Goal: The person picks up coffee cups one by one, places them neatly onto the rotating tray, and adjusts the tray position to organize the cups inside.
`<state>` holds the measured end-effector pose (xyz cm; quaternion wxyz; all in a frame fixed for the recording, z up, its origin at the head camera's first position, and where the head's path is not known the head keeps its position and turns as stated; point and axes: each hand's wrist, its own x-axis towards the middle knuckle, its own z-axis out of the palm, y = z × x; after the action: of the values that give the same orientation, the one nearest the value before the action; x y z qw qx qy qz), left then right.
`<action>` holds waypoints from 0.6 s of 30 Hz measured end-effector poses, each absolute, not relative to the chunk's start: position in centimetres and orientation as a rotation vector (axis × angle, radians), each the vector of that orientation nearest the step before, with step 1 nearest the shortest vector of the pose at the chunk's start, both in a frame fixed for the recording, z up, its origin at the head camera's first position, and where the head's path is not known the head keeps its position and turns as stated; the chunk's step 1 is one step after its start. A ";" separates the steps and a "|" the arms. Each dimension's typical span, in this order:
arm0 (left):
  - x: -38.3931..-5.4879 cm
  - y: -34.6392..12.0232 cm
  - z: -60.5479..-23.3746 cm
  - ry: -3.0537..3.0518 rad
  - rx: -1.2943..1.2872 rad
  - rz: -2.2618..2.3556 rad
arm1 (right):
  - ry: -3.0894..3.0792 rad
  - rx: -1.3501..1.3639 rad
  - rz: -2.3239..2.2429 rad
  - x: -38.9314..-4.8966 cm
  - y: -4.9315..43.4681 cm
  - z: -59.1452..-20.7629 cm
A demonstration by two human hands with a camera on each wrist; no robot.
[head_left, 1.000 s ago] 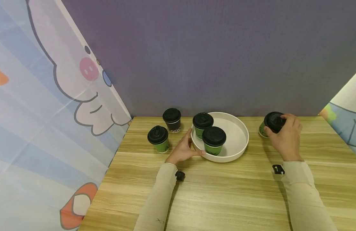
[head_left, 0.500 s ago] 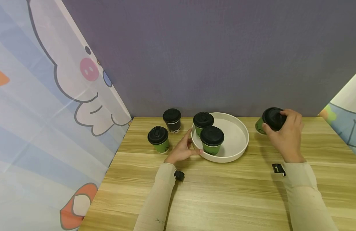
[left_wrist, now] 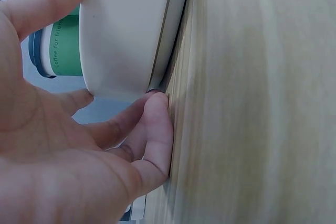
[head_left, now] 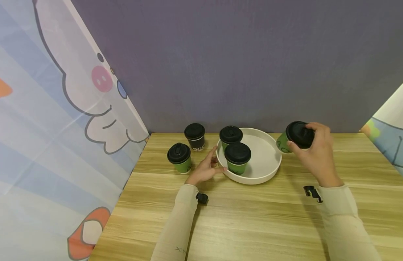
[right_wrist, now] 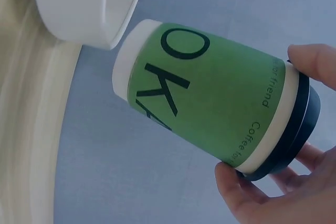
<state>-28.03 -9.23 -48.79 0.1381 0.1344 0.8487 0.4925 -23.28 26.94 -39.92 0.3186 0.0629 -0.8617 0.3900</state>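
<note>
My right hand (head_left: pixel 319 156) holds a green paper coffee cup (head_left: pixel 283 143) by its black lid, thumb on one side and fingers on the other. The cup is tilted, its base pointing toward the round white tray (head_left: pixel 264 152), just off the tray's right rim. Green sleeve lettering shows on this cup (right_wrist: pixel 205 93) in the right wrist view. My left hand (head_left: pixel 204 171) grips the tray's left side, thumb at the rim and curled fingers low against the outer wall (left_wrist: pixel 123 35). Two lidded green cups stand in the tray, one in front (head_left: pixel 237 167) and one behind (head_left: pixel 230 135).
Left of the tray, a lidded green cup (head_left: pixel 183 165) and a lidded black cup (head_left: pixel 196 142) stand on the wooden table (head_left: pixel 240 224). A grey panel (head_left: pixel 240 65) rises along the table's back edge. A cartoon-printed curtain (head_left: pixel 57 145) hangs at the left.
My right hand has lifted the green cup off the table, tilted it and brought it left to the tray. The front cup in the tray has shifted slightly left, along with my left thumb.
</note>
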 end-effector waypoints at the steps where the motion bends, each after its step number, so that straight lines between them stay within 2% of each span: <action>1: -28.0 -9.3 -48.7 2.453 0.389 1.425 | -2.272 0.181 1.029 -23.2 26.8 -39.9; 18: -28.0 -9.4 -48.6 2.479 0.383 1.396 | -2.537 0.400 1.007 -23.0 24.5 -40.2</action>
<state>-28.02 -9.44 -48.61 0.1350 0.1323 0.8556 0.4818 -23.02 24.51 -40.18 0.1903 0.1425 -0.9029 0.3582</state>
